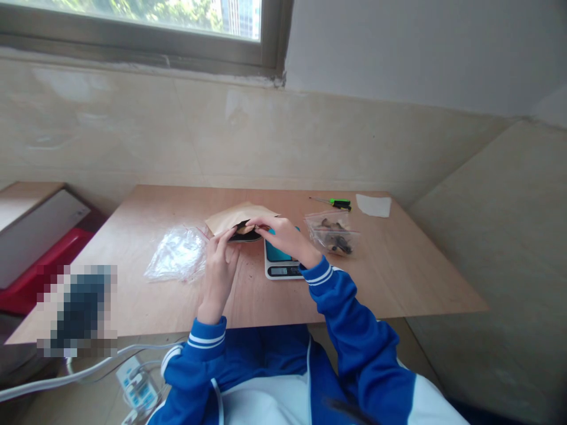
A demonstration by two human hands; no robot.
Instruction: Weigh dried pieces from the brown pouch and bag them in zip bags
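Note:
A brown paper bag (243, 213) with a dark inside is held above the table, its mouth facing me. My left hand (220, 260) grips the bag's near left edge between thumb and fingers. At the opening, my right hand (283, 236) has its fingertips pinched together; what they hold, if anything, is too small to make out. Beneath my right hand stands a white digital scale (271, 271) with a blue-green top, partly covered by the hand and wrist.
Clear plastic bags (177, 254) lie left of the paper bag. Right of the scale are zip bags (334, 233) with dark brown pieces. Behind them lie green-and-black screwdrivers (340, 203) and a white paper piece (373, 206). A blurred dark object (82, 310) sits at the left edge.

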